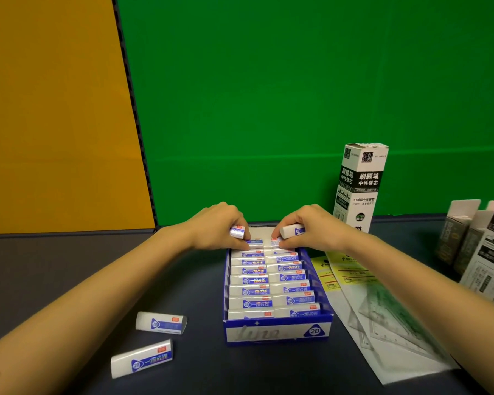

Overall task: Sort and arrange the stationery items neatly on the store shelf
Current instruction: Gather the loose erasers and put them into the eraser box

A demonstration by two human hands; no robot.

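A blue and white display box (277,332) marked 2B sits mid-shelf, filled with two rows of white erasers (251,292) in blue sleeves. My left hand (214,223) is at the box's far left end, shut on an eraser (237,231) while its fingertips touch the back row. My right hand (311,226) is at the far right end, gripping another eraser (291,231) and pressing on the back row. Two loose erasers lie on the shelf to the left, one (161,323) nearer the box and one (141,359) closer to me.
A tall white refill box (360,186) stands upright behind the display box on the right. More grey and white cartons (479,246) stand at the far right. Clear packets holding rulers and set squares (382,309) lie right of the box. A green back wall and an orange side panel enclose the shelf.
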